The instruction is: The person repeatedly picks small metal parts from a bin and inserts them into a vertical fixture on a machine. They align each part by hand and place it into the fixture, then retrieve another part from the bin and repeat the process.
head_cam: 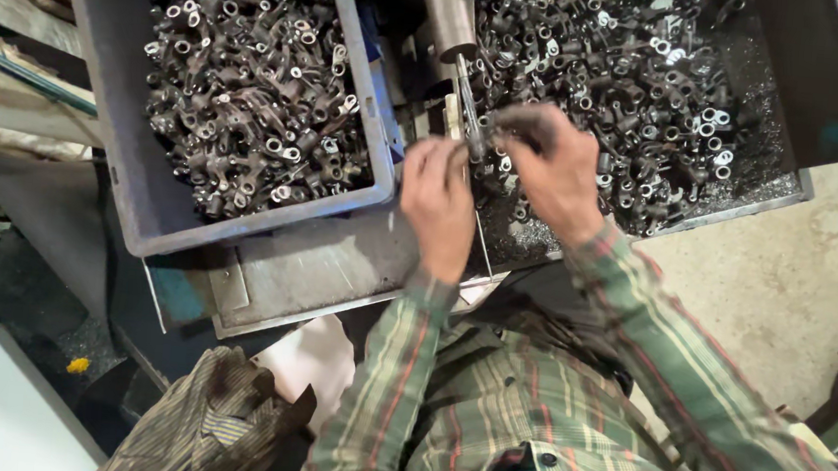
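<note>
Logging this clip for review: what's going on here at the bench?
A person in a plaid shirt works at a metal bench between two heaps of small dark metal parts. The right hand grips one metal part at a thin upright tool, while the left hand rests beside it. A grey plastic bin on the left and a metal tray on the right hold the heaps.
</note>
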`<state>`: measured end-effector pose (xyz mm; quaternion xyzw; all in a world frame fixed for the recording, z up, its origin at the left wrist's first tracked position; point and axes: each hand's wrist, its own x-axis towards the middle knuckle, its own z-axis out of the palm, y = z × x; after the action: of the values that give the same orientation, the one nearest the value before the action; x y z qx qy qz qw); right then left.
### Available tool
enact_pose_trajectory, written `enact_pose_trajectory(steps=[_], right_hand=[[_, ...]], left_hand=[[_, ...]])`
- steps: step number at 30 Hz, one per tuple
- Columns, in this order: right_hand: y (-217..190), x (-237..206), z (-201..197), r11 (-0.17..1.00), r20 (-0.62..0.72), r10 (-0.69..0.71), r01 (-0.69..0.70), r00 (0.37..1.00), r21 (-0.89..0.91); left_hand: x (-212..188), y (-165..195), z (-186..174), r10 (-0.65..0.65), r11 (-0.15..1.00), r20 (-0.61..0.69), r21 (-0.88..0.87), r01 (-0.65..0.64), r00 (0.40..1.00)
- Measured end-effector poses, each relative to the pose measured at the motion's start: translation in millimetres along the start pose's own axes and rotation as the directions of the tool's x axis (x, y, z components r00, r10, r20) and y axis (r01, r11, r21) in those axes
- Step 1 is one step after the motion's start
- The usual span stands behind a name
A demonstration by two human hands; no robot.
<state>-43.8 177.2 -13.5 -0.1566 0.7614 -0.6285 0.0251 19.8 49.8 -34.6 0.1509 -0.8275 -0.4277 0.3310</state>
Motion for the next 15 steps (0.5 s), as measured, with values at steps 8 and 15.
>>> enact_pose_trajectory(steps=[8, 15], right_hand=[[18, -53, -66, 0.943, 0.187, 0.038, 0.026, 0.982, -0.332], [30, -14, -69, 0.746, 0.07, -0.001, 0.047, 0.998, -0.664]], left_hand=[[-20, 27, -91, -0.103, 0.991, 0.24, -0.062, 0.121, 0.965], [29, 30, -125, -0.48, 0.392, 0.149, -0.845, 0.363, 0.864]])
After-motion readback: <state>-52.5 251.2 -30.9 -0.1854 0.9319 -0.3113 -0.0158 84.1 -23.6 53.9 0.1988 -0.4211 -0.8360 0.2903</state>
